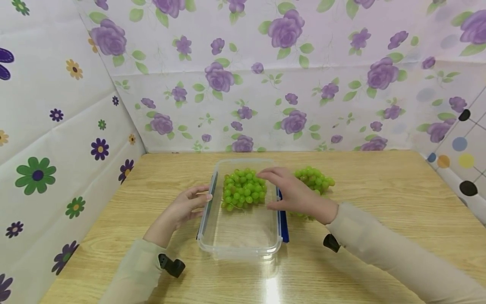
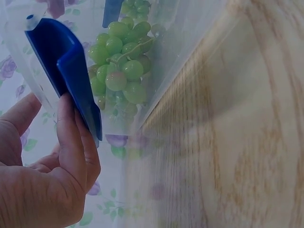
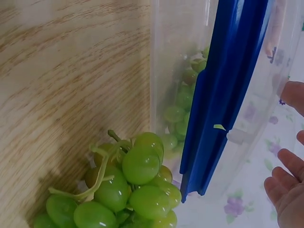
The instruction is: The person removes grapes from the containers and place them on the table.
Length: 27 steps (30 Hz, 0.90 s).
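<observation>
A clear plastic food container stands on the table, its blue side latches folded outward. Inside it lies a bunch of green grapes, towards the far end. At the left side, my left hand touches the rim and the latch with its fingertips, fingers mostly extended. My right hand hovers over the right rim with fingers spread and nothing between them. Beside the container on the right is a second bunch of green grapes, partly hidden by the right hand and forearm in the head view.
The wooden table meets a wall covering with purple roses at the back. Flower-print sheeting borders the left side, and dotted sheeting the right. Black wrist cameras sit on both sleeves.
</observation>
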### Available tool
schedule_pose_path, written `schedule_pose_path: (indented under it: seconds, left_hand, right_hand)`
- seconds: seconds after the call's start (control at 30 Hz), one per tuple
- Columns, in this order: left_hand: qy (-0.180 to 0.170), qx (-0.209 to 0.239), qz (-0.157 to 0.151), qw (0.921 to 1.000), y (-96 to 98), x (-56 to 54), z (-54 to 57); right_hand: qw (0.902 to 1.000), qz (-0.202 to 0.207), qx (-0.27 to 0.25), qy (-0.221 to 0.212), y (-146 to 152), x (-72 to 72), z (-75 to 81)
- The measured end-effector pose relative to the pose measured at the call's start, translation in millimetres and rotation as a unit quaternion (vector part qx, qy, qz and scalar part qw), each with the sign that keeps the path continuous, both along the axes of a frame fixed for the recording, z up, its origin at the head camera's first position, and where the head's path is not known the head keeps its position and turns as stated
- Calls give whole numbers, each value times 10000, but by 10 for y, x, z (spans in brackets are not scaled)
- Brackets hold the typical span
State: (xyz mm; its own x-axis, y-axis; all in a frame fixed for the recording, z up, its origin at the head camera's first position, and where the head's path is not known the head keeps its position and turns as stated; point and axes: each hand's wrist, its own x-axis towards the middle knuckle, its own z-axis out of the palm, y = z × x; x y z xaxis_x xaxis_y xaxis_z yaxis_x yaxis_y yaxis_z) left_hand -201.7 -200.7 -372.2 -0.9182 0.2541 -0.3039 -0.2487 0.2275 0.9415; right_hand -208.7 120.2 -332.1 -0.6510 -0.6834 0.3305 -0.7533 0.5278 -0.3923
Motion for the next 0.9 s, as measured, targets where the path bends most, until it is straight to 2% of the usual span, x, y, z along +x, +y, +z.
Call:
schedule_pose_path:
  seconds: [0.37, 0.63, 0.9]
  left_hand:
    - [-36, -38, 25, 10000, 1, 8, 8]
    - [-78, 12, 66, 9999, 13, -13, -3]
    - [-100, -45, 72, 9999, 12, -2, 8]
  right_hand:
    - [9999, 74, 46, 65, -102, -39, -60]
    - [9991, 149, 281, 265, -111, -89, -83]
    - [9982, 152, 585, 24, -200, -123, -62]
